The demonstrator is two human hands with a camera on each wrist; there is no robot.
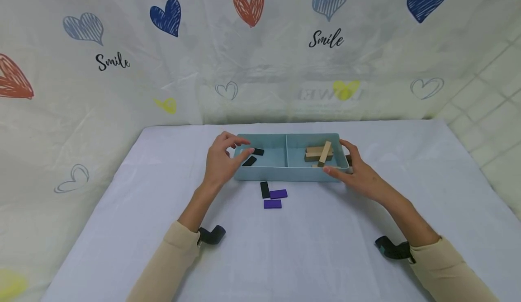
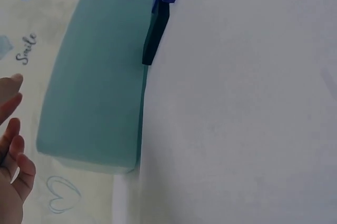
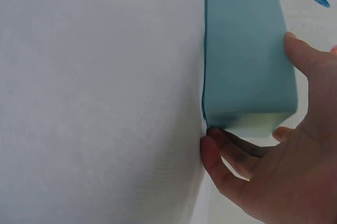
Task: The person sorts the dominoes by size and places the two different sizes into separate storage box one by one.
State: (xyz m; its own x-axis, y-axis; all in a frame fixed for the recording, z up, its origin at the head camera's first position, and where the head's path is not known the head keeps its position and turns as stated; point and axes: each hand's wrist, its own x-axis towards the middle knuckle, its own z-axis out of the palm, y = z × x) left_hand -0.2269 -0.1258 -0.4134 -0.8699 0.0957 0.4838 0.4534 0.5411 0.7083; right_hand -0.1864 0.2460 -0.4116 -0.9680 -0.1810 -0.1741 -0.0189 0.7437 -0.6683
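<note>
A light-blue two-compartment tray (image 1: 286, 174) sits on the white table. My left hand (image 1: 223, 159) hovers over its left end, thumb and fingers apart, near two black blocks (image 1: 249, 161) in the left compartment. Loosely bent fingers of that hand also show in the left wrist view, with nothing visible between them. At the opposite end, my right hand (image 1: 362, 177) grips the tray, its thumb against the front wall and its other fingers round the right end. Several wooden blocks (image 1: 313, 156) lie in the right compartment, one leaning across the others.
In front of the tray, a black block (image 1: 265, 190) and two purple blocks (image 1: 272, 204) lie on the white tablecloth (image 1: 301, 257). Behind the table hangs a pale sheet (image 1: 268, 58) printed with hearts and words.
</note>
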